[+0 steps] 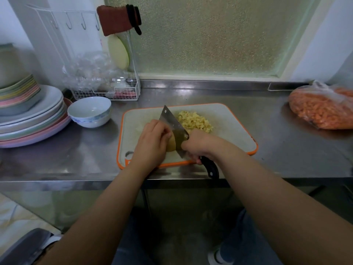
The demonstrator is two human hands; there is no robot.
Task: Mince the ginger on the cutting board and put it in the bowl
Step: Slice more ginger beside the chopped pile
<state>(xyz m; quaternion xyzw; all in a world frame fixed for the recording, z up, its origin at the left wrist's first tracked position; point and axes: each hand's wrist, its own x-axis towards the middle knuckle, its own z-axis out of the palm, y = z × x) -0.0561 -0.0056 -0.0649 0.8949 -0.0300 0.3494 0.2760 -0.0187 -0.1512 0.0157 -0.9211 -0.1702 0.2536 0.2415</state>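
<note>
A white cutting board with an orange rim [229, 119] lies on the steel counter. On its far middle sits a pile of chopped yellow ginger [194, 121]. My left hand [152, 142] holds down a whole piece of ginger [172, 145] with curled fingers. My right hand [196, 144] grips the black handle of a cleaver [172, 124], whose blade stands on the ginger piece just right of my left fingers. A white bowl with a blue pattern [89, 111] stands empty to the left of the board.
A stack of pastel plates and bowls [28, 115] fills the left of the counter. A wire rack with plastic bags [103, 85] stands behind the bowl. A bag of orange food [322, 108] lies at the right. The counter's front edge [76, 180] runs just below the board.
</note>
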